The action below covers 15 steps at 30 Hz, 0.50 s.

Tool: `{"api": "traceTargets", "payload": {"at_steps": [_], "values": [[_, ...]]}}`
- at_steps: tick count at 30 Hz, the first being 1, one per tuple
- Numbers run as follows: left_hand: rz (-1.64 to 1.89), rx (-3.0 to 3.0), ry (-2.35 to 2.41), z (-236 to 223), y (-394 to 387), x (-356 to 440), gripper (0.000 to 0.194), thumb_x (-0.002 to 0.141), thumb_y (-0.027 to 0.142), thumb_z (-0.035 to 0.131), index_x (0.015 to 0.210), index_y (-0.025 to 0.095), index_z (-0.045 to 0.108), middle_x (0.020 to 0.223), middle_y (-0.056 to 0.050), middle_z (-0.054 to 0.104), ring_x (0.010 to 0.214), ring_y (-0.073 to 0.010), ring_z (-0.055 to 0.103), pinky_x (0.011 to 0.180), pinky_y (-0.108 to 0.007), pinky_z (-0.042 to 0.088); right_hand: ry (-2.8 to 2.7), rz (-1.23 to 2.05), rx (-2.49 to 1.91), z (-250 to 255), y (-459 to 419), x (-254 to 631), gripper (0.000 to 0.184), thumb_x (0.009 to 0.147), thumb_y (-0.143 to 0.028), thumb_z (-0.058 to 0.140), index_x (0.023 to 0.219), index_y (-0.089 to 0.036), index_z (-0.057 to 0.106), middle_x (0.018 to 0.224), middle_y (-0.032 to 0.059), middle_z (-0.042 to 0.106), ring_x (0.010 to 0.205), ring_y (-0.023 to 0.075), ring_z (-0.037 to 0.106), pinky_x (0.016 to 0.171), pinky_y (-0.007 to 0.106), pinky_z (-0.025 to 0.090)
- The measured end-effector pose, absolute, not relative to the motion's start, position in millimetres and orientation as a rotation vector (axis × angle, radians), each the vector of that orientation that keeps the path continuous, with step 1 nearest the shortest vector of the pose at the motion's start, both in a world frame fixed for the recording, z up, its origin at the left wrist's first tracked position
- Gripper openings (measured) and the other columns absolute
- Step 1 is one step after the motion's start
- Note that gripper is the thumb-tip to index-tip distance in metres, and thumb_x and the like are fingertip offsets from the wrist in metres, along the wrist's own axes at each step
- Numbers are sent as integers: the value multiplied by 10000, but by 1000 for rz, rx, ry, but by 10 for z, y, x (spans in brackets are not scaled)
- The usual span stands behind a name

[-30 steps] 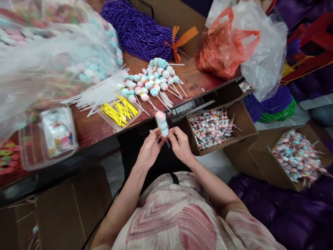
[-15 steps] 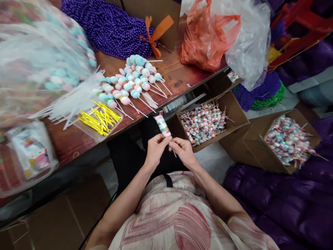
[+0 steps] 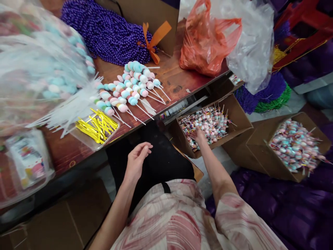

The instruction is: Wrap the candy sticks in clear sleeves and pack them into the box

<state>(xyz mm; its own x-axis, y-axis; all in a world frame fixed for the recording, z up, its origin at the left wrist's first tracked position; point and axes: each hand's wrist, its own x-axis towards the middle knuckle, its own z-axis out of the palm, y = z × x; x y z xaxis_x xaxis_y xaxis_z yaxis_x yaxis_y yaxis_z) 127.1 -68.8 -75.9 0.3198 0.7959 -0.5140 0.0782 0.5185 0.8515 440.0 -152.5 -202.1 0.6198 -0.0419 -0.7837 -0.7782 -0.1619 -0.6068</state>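
Left hand [image 3: 137,156] at 11 o'clock appears empty, narrowly curled; right hand [image 3: 199,134], hold indeterminable, reaches among candy sticks [image 3: 213,122] in the 1 o'clock box [image 3: 240,114], apparently depositing, next requiring withdrawal.

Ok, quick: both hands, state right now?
Left hand: loosely curled, nothing visible held.
Right hand: at the wrapped candies in the box; grip can't be told.

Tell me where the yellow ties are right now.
In the head view, the yellow ties are left of centre, in a clear tray at the near edge of the table, just in front of the white sticks.
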Motion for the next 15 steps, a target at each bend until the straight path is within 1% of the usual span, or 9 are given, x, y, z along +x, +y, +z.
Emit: {"api": "traceTargets", "payload": {"at_steps": [3, 4, 6, 8, 10, 13, 15], "values": [[583, 789, 1230, -771, -699, 1132, 454, 599, 507, 890, 903, 189, 777, 935, -52, 743, 740, -91, 609, 685, -189, 482, 752, 722, -1542, -2107, -1256, 4675, 314, 973, -355, 611, 1210, -150, 607, 1113, 68, 659, 895, 162, 664, 758, 337, 591], [592, 754, 1247, -777, -701, 1087, 461, 585, 501, 900, 902, 190, 778, 935, -50, 742, 742, -88, 612, 690, -185, 487, 760, 700, -1518, -2109, -1188, 4792, 336, 971, -362, 614, 1235, -155, 603, 1162, 79, 652, 946, 177, 665, 794, 360, 594], [616, 709, 1270, -792, -701, 1005, 455, 578, 480, 910, 905, 193, 780, 936, -44, 742, 747, -81, 618, 700, -175, 493, 767, 639, -1484, -2076, -1113, 5045, 352, 970, -367, 615, 1253, -158, 598, 1197, 87, 645, 985, 192, 664, 825, 384, 593], [635, 674, 1283, -813, -699, 940, 441, 581, 457, 915, 907, 193, 781, 936, -42, 741, 754, -78, 623, 707, -169, 496, 755, 552, -1472, -1996, -1129, 5289, 340, 972, -364, 611, 1240, -155, 602, 1175, 82, 650, 960, 182, 666, 802, 367, 596], [659, 637, 1297, -833, -704, 904, 428, 578, 442, 918, 897, 192, 781, 928, -41, 740, 753, -79, 624, 711, -171, 499, 725, 451, -1477, -1865, -1224, 5487, 308, 979, -355, 603, 1209, -151, 608, 1115, 66, 658, 887, 155, 663, 741, 323, 593], [696, 609, 1302, -857, -730, 906, 415, 582, 442, 915, 883, 191, 778, 919, -39, 737, 746, -80, 617, 710, -178, 496, 647, 354, -1490, -1596, -1429, 5643, 226, 994, -318, 580, 1119, -134, 620, 968, 29, 650, 727, 99, 620, 612, 233, 546], [705, 619, 1285, -867, -740, 931, 411, 595, 454, 904, 879, 187, 775, 905, -40, 736, 726, -80, 603, 688, -180, 483, 560, 317, -1489, -1434, -1535, 5644, 227, 1027, -322, 510, 1080, -133, 625, 915, 20, 636, 689, 84, 599, 585, 212, 521]]}}
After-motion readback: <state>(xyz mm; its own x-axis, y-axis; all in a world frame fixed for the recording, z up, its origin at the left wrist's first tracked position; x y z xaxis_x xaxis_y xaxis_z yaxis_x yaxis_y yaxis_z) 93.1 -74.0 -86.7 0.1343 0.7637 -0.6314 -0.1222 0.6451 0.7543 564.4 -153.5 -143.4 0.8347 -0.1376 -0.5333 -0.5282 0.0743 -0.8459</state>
